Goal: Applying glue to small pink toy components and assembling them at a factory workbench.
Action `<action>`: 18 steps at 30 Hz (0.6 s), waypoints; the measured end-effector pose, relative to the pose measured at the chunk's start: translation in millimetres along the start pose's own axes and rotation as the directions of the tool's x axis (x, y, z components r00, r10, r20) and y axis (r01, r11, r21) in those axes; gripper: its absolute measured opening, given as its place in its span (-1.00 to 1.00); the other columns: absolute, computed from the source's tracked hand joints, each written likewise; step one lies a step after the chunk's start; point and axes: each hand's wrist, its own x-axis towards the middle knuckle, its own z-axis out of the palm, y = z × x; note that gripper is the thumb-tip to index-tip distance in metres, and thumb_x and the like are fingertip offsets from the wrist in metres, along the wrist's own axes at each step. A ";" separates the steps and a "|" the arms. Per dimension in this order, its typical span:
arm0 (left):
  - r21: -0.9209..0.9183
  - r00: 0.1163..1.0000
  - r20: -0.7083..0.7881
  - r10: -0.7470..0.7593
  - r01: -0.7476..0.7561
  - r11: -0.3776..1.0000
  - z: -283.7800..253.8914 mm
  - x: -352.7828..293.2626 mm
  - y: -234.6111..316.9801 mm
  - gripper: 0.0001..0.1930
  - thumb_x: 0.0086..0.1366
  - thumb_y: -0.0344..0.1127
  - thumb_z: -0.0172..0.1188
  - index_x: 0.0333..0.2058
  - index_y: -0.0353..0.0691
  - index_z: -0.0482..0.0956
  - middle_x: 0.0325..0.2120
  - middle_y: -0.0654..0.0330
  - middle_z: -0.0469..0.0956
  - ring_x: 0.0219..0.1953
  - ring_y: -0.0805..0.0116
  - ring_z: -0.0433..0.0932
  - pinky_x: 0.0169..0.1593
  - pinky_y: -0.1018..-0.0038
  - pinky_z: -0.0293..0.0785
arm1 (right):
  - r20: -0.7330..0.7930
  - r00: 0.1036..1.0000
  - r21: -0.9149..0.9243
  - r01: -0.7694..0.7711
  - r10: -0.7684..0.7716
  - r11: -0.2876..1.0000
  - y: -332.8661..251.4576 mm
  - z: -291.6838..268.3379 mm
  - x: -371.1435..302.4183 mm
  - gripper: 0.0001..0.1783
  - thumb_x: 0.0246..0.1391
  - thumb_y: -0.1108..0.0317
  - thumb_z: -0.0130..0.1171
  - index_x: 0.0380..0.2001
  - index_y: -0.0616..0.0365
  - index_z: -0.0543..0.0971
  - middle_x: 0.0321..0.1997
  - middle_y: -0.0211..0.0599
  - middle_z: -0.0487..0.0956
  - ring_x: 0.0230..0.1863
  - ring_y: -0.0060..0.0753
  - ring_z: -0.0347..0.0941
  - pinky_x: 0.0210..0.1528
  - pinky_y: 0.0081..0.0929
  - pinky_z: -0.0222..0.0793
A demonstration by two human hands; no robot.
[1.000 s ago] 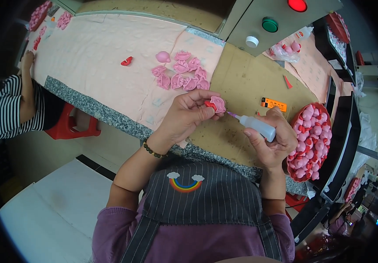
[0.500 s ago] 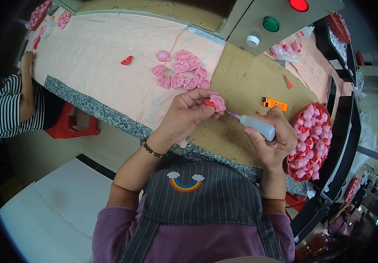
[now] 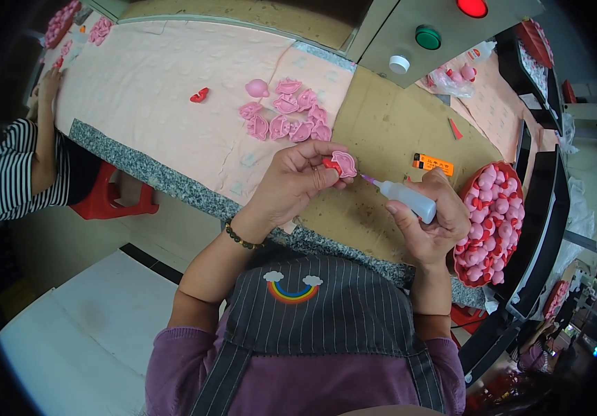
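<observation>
Between the thumb and fingers of my left hand (image 3: pixel 301 172) is a small pink and red plastic piece (image 3: pixel 344 163), its hollow pink side turned to the right. My right hand (image 3: pixel 437 216) is wrapped round a translucent squeeze bottle (image 3: pixel 411 201). The bottle's thin purple tip (image 3: pixel 370 180) points at the pink piece, a small gap away from it. Beyond my left hand lies a cluster of hollow pink pieces (image 3: pixel 286 105) on the pale cloth. A rounded pink piece (image 3: pixel 257 88) and a red piece (image 3: pixel 200 96) lie near them.
At the right stands a red basket (image 3: pixel 457 260) heaped with pink and red pieces. An orange lighter-like packet (image 3: pixel 433 164) lies on the brown board (image 3: pixel 374 104). A grey control box (image 3: pixel 409 35) bounds the far side. Another person's arm (image 3: pixel 45 111) rests at the table's left end.
The bottle tip has drawn very slightly away from the pink piece. At the left, the other person's hand has moved farther up along the table edge.
</observation>
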 end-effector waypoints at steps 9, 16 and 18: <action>0.028 1.000 0.021 0.002 -0.003 1.000 0.5 -1.4 -1.3 -0.60 0.11 -0.55 0.14 -0.03 -0.38 0.37 -0.18 0.05 0.50 -0.22 0.33 0.54 -0.12 0.50 0.50 | 0.026 1.000 -0.028 0.018 -0.017 0.999 0.6 1.4 -0.6 -0.74 -0.34 0.45 0.35 -0.54 0.34 0.50 -0.64 -0.33 0.43 -0.61 -0.53 0.21 -0.51 -0.58 0.08; 0.048 0.999 0.031 -0.025 0.023 0.999 1.3 -0.8 0.3 -0.60 0.10 -0.57 0.15 -0.03 -0.37 0.37 -0.16 0.05 0.50 -0.20 0.34 0.53 -0.11 0.50 0.49 | -0.034 0.999 0.110 -0.014 0.018 0.994 -1.1 -0.6 -3.1 -0.72 -0.34 0.45 0.39 -0.52 0.34 0.51 -0.65 -0.27 0.45 -0.65 -0.47 0.26 -0.56 -0.58 0.12; 0.085 0.999 0.035 -0.036 0.033 0.996 0.7 -1.0 -0.1 -0.60 0.10 -0.57 0.15 -0.04 -0.36 0.38 -0.16 0.05 0.50 -0.18 0.36 0.53 -0.09 0.49 0.49 | -0.029 0.999 0.128 -0.023 0.027 0.991 -1.3 0.3 -4.1 -0.72 -0.33 0.46 0.39 -0.52 0.35 0.50 -0.65 -0.27 0.45 -0.64 -0.47 0.26 -0.56 -0.58 0.12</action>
